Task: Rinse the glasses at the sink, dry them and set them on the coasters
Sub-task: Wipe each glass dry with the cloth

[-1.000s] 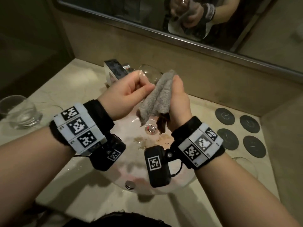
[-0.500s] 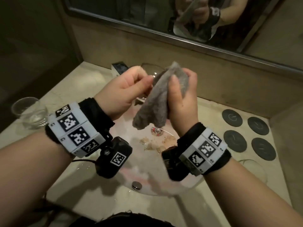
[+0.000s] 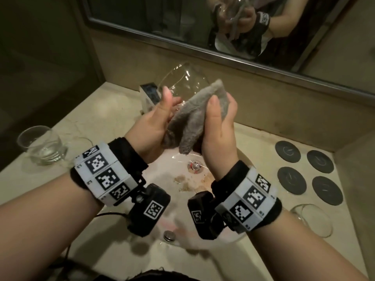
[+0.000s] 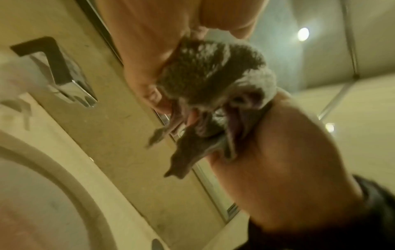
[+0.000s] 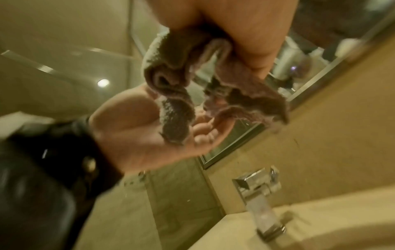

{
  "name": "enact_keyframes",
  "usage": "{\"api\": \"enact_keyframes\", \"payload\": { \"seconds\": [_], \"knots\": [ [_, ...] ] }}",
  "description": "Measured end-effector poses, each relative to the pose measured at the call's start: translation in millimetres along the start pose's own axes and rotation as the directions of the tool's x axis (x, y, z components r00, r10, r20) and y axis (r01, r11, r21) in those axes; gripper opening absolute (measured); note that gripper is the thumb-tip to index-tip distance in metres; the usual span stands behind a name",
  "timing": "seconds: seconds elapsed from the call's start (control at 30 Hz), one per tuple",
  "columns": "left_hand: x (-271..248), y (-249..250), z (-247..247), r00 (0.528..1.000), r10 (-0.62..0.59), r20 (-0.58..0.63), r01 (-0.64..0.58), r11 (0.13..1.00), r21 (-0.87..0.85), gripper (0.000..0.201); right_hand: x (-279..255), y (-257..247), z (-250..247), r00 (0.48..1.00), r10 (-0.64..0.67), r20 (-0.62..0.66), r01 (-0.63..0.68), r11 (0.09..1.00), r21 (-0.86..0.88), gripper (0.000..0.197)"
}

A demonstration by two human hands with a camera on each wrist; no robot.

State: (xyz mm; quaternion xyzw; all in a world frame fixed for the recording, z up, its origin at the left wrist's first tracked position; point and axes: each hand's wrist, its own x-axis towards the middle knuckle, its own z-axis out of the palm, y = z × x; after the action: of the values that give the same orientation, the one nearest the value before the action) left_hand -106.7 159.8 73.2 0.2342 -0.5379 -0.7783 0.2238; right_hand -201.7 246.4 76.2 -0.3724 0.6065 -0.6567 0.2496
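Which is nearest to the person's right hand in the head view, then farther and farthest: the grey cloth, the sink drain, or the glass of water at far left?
1. Grey cloth, gripped in the right hand.
2. Sink drain, below the hands.
3. Glass of water, far left on the counter.

A fuzzy grey terry cloth (image 3: 194, 116) with a purplish-brown tint on its inner folds is bunched against a clear, colourless stemless glass (image 3: 182, 82), and two more clear glasses stand on the mottled cream marble counter (image 3: 113, 110), one at the left (image 3: 41, 145) and one at the right (image 3: 312, 220). Four round dark grey coasters (image 3: 308, 171), each marked with a thin pale curved line, sit to the right of the white round basin (image 3: 162, 175), which carries brownish stains near its shiny silver drain (image 3: 194, 166). Both wrists wear black bands (image 3: 129, 153) with white blocks (image 3: 103, 177) printed in black-and-white square code patterns, and the tap (image 5: 256, 186) is mirror-bright chrome.
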Motion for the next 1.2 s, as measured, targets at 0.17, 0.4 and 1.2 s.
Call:
{"api": "enact_keyframes", "payload": {
  "seconds": [0.17, 0.4, 1.2],
  "knots": [
    [6.7, 11.1, 3.1, 0.997, -0.031, -0.073, 0.012, 0.969, -0.245, 0.078, -12.0, 11.0, -0.2, 0.928, -0.363, 0.080, 0.346, 0.763, -0.545, 0.060],
    [-0.1, 6.6, 13.1, 0.995, -0.021, 0.097, 0.023, 1.000, -0.020, 0.086, -9.5, 11.9, 0.4, 0.788, -0.553, 0.270, 0.549, 0.434, -0.714, 0.067],
    [-0.5, 11.3, 13.8, 1.000, 0.003, 0.007, -0.003, 0.998, 0.066, 0.059, 14.0, -16.1, 5.7, 0.927, -0.354, 0.125, 0.361, 0.751, -0.553, 0.060]
  ]
}}
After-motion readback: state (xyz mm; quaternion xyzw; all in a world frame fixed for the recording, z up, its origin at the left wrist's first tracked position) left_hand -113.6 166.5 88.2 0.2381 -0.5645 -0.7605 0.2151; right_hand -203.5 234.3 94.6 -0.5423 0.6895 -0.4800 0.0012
